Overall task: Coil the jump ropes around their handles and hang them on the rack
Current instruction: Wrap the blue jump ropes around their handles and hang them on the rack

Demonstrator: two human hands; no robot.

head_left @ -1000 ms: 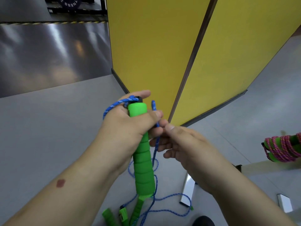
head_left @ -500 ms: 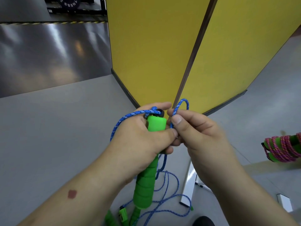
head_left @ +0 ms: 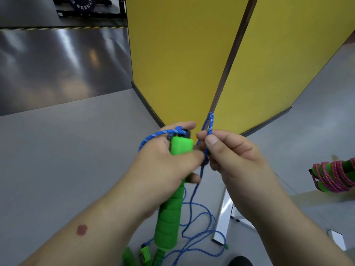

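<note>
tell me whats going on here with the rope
A person is winding a blue jump rope onto its green foam handle. The left hand grips the handle near its top, while the right hand pinches a loop of rope beside it. Most rope lies loose on the floor. A pink-roped set sits coiled at right.

We hold both hands out in front of us at chest height, forearms bare and angled inward so the hands nearly meet. Our left hand (head_left: 169, 160) is closed in a fist around the upper part of the green handle (head_left: 170, 215), thumb laid across its front, fingers wrapped behind, index fingertip showing above the top. Our right hand (head_left: 232, 156) sits just beside it, palm turned toward the left, thumb and index finger pinching a raised loop of the blue rope (head_left: 209, 124), the other fingers curled loosely beneath. A reddish mark shows on our left forearm.
</note>
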